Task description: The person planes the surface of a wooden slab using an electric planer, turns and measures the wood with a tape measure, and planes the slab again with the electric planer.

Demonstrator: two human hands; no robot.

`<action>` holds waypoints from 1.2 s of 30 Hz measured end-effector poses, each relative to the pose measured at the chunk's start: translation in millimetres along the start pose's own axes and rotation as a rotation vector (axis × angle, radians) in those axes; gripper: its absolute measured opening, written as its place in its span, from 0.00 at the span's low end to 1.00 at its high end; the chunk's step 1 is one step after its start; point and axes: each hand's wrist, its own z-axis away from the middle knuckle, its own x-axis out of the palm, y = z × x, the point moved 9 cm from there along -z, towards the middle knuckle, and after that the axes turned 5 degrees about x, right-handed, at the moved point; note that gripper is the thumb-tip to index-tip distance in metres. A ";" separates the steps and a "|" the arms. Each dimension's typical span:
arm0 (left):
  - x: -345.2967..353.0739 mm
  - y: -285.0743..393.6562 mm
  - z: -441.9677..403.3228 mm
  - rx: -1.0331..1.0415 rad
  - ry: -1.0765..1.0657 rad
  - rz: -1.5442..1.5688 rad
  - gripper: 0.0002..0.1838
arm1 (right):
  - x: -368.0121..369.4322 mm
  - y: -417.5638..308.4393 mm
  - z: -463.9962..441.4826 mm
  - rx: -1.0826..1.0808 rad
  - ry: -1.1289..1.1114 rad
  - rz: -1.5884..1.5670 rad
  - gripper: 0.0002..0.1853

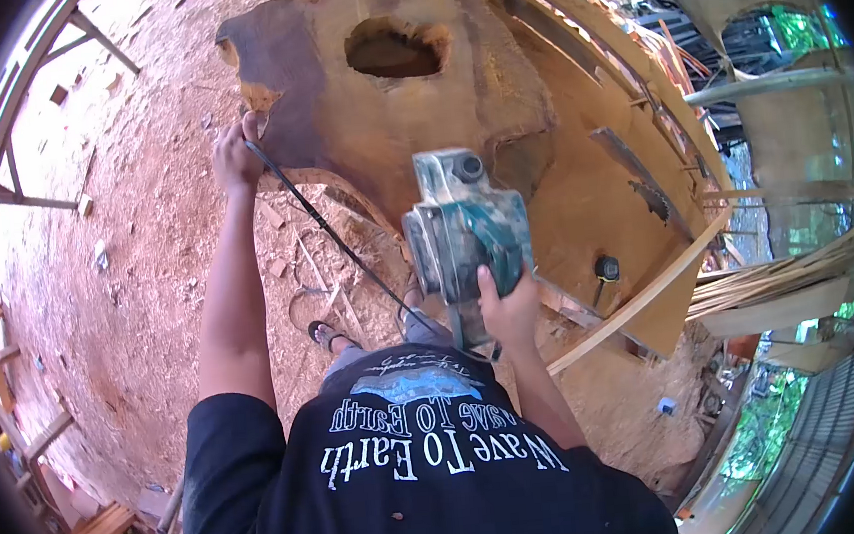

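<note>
My right hand (508, 306) is closed around the handle of a dusty teal power tool that looks like a belt sander (437, 236). The sander is in front of my body, at the near edge of a large, irregular wooden slab (385, 120). My left hand (238, 153) is closed on a black power cord (329, 230), with its fingertips beside the slab's left edge. From that hand the cord slants down towards my waist. A dark hole (395, 49) opens in the slab's upper part. The sander's underside is hidden.
A tape measure (607, 269) and a dark wood strip (646, 184) lie on a brown board (569, 226) at right. A long pale batten (650, 295) runs along its edge. Shavings cover the ground (128, 291). Thin wooden strips (779, 279) are stacked far right.
</note>
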 end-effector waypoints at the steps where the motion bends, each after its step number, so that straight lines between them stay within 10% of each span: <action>1: 3.7 -5.8 -3.2 0.004 0.001 -0.014 0.33 | 3.7 -11.3 -13.4 -0.024 0.019 0.007 0.22; 24: 2.6 -7.6 -6.6 -0.127 -0.115 -0.102 0.38 | 79.8 -144.1 -318.2 -0.222 0.033 0.062 0.26; 36: 0.9 -12.1 -5.8 -0.204 -0.105 -0.059 0.37 | 18.2 -16.9 -86.1 -0.116 0.122 -0.098 0.28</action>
